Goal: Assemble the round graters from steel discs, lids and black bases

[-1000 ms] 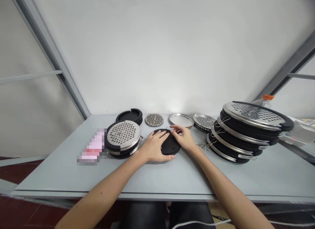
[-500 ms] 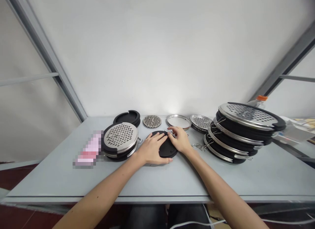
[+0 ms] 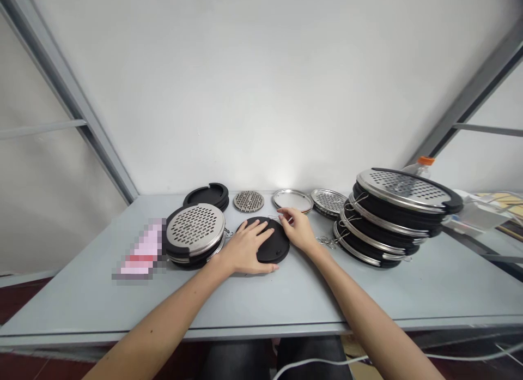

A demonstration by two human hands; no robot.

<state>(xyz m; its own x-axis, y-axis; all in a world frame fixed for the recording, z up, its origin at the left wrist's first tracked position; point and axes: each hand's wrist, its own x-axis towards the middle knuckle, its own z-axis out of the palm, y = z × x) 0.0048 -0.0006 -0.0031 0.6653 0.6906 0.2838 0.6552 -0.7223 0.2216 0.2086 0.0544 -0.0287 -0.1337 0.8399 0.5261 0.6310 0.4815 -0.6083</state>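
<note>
Black and round, a disc is set flat on the grey table, covered in part by the left hand, fingers spread. The disc's far right edge is touched by the bent right hand; whether the thin wire there is pinched cannot be told.

We see a clear bottle with an orange cap at the right, near a translucent box. At left, a blurred pink item lies on the counter; a pale wall rises behind, a white cable runs below.
</note>
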